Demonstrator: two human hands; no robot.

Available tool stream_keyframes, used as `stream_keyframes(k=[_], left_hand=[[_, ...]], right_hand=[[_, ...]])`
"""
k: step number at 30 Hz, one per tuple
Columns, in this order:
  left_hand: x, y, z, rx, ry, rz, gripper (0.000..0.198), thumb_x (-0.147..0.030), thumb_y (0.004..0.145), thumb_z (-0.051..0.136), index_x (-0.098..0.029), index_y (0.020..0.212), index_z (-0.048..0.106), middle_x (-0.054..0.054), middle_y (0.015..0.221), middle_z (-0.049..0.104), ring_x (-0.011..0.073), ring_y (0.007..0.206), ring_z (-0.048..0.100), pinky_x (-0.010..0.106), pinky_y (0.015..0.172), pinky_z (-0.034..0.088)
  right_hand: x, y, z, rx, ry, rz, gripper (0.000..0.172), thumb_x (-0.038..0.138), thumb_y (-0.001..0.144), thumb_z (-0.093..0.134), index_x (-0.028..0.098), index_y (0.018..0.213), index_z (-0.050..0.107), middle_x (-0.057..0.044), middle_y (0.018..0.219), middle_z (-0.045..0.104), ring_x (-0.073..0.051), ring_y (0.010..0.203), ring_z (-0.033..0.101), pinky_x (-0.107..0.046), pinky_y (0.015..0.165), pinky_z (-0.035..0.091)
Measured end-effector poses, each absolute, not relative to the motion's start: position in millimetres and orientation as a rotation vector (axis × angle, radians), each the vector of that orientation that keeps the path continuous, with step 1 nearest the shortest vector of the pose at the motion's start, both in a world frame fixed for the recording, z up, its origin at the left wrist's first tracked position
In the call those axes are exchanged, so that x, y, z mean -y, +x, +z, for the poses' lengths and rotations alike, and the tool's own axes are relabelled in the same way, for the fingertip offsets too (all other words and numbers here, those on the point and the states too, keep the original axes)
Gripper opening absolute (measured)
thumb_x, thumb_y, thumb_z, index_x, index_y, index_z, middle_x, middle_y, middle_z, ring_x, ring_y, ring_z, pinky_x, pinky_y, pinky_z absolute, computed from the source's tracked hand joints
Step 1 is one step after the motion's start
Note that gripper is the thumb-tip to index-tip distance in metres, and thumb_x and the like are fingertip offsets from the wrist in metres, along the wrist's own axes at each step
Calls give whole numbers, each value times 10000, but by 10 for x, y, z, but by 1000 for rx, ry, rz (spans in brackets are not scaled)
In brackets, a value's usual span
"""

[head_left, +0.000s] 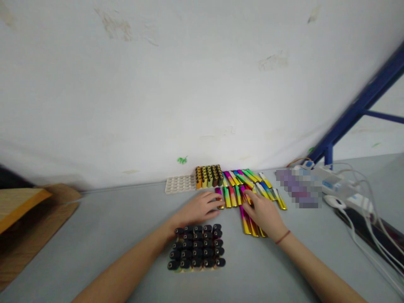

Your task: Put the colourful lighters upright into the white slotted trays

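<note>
My left hand lies low over the table, fingers stretched apart, its fingertips at a purple-and-yellow metallic sleeve. That piece stands at the left end of a short row of shiny sleeves in green, red and yellow. At the row's right end is my right hand, its fingers curved and thumb apart, touching a purple sleeve. Longer gold-and-magenta sleeves lie partly under the right palm. Between my forearms, several black-topped pieces like lighters stand upright in rows.
A white tray with round hollows lies by the wall, beside a block of gold-and-black pieces. More shiny sleeves lie behind my hands. At right are a power strip, white cables and a blue frame; cardboard is at left.
</note>
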State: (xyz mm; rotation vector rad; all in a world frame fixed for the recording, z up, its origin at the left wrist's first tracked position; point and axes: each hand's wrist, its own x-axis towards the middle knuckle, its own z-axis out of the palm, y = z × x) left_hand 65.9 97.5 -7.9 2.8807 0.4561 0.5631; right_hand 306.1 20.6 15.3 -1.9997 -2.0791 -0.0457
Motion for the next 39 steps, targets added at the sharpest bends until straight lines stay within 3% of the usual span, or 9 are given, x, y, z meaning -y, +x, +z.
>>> stream_keyframes(k=[8, 15, 18, 22, 24, 27, 32, 36, 39], left_hand=[[-980, 662, -97, -455, 2867, 573, 289, -283, 952, 511, -196, 1226, 537, 85, 1248, 545, 219, 1171, 476, 389, 993, 377], [-982, 658, -90, -463, 2871, 569, 288, -276, 954, 501, -215, 1233, 539, 75, 1255, 541, 221, 1166, 475, 404, 1002, 368], [-987, 656, -99, -467, 2874, 561, 303, -269, 952, 504, -196, 1245, 529, 81, 1263, 539, 219, 1161, 476, 396, 1003, 369], [-986, 649, -87, -473, 2846, 568, 331, -275, 958, 490, -191, 1278, 500, 81, 1279, 539, 210, 1167, 480, 388, 1007, 370], [-983, 645, -83, -480, 2831, 582, 322, -275, 964, 475, -196, 1274, 504, 79, 1283, 539, 209, 1165, 488, 390, 1002, 378], [-983, 654, -99, -500, 2810, 600, 295, -267, 972, 450, -198, 1248, 530, 79, 1280, 542, 205, 1138, 514, 387, 983, 403], [-1005, 686, -110, -483, 2775, 609, 291, -277, 993, 392, -191, 1195, 584, 80, 1262, 554, 199, 1115, 534, 384, 983, 407], [-1002, 484, -22, -570, 2560, 683, 359, -351, 1004, 337, -195, 1233, 565, 87, 1259, 559, 211, 1163, 506, 395, 1011, 379], [-869, 102, -3, -696, 2154, 786, 489, -464, 1012, 216, -193, 1315, 488, 117, 1174, 613, 226, 1047, 592, 396, 901, 469]], right_hand=[[425, 2775, 102, 2117, -1658, -36, 258, 216, 866, 433, 177, 1048, 611, -92, 853, 659, -202, 717, 632, -292, 638, 479], [521, 2684, -18, 2154, -1720, -49, 271, 166, 816, 456, 154, 1023, 630, -92, 789, 656, -208, 678, 629, -290, 601, 484], [487, 2738, 78, 1986, -1703, 255, 287, 218, 824, 455, 149, 1018, 656, -97, 823, 668, -198, 680, 619, -304, 619, 486], [421, 2931, 252, 1411, -1678, 999, 427, 425, 838, 459, 108, 1023, 678, -33, 595, 603, -142, 472, 529, -251, 435, 413], [364, 3087, 310, 1175, -1644, 1091, 521, 515, 821, 468, 83, 1021, 680, -29, 581, 586, -138, 464, 523, -239, 405, 387], [250, 3349, 310, 1217, -1765, 736, 564, 553, 782, 525, 82, 1049, 685, -51, 614, 628, -157, 514, 555, -258, 467, 417], [48, 3611, 126, 1604, -1991, -10, 407, 443, 875, 436, 163, 988, 708, -91, 795, 687, -193, 656, 618, -287, 589, 449], [106, 3504, 79, 1763, -1894, -183, 385, 447, 884, 459, 163, 1050, 659, -131, 942, 661, -256, 866, 618, -379, 774, 479], [355, 3207, 114, 1880, -1629, 47, 499, 459, 860, 513, 163, 1262, 513, -163, 1153, 593, -274, 1051, 564, -429, 909, 445]])
